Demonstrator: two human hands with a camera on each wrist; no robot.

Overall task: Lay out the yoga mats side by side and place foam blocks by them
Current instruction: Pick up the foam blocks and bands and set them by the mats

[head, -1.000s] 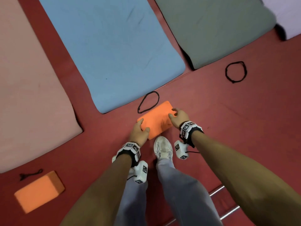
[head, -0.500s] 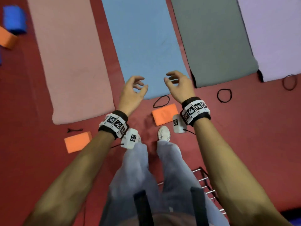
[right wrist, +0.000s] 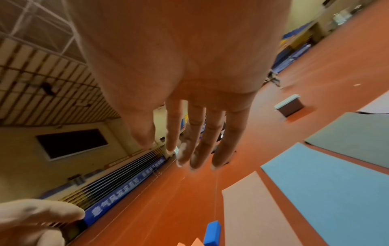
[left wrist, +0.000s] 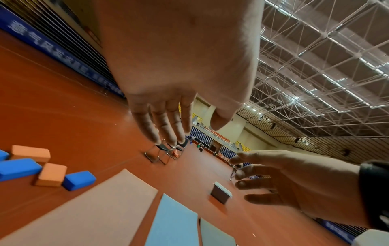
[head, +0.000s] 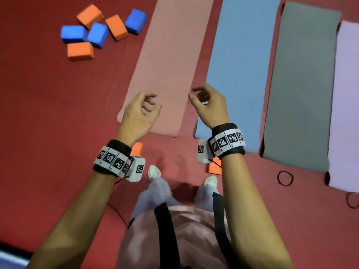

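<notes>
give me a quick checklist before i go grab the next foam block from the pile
1. Left hand free: ok, holds nothing.
2. Right hand free: ok, holds nothing.
3. Spare blocks available: ok, pile of foam blocks lies on the floor left of the pink mat.
4. Mats side by side: ok, pink, blue mat, grey mat and lilac mat lie flat in a row.
5. Blocks by pink and blue mats: ok, partly hidden.
6. Blocks by grey and lilac mats: not ok, none visible.
</notes>
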